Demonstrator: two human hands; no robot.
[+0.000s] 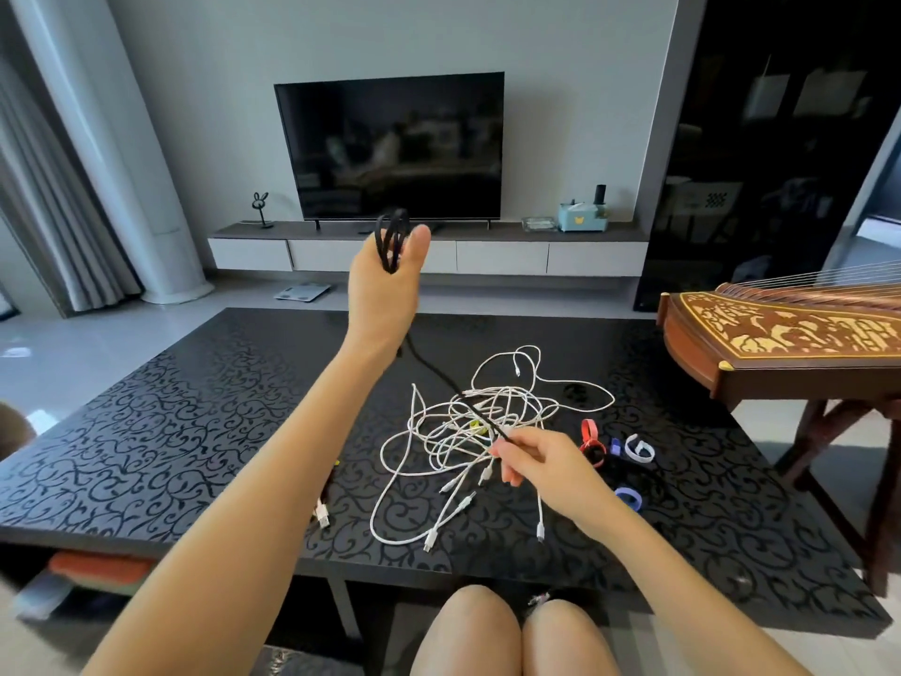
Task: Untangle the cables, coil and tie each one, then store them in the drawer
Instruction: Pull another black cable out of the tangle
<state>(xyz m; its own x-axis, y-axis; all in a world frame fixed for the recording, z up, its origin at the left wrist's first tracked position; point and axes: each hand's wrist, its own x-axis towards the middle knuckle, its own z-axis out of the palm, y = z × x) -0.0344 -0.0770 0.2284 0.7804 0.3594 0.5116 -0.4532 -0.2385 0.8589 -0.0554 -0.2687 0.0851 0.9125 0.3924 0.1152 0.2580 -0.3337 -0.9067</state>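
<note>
Holding several loops of a black cable (390, 234) aloft, the person's left hand (385, 290) grips the bundle, fingers curled round it and thumb pressed against it, in this lone head-camera view. From the loops the cable runs down in a near-straight line across the tangle of white cables (463, 431) on the black patterned table (195, 407) to the right hand (546, 461). That hand's thumb and forefinger pinch the cable close to its free end, the other fingers loosely bent. Whether the black line passes over the white loops or threads through them cannot be told. The step appears to be coiling the black cable, and the task looks early, since the white cables lie knotted and none is tied. Done well, the right hand would feed the line under light tension and lift it clear of the tangle so nothing drags along, while the left adds turns of even size. A red strap (592, 439), a blue strap (615, 446) and a white strap (639, 448) lie just right of the tangle, and a purple strap (629, 497) lies nearer the table's edge, all handy for tying. Drawer fronts show in the low cabinet (502, 258) under the television (390, 143), well apart from the table; which drawer is meant cannot be told.
</note>
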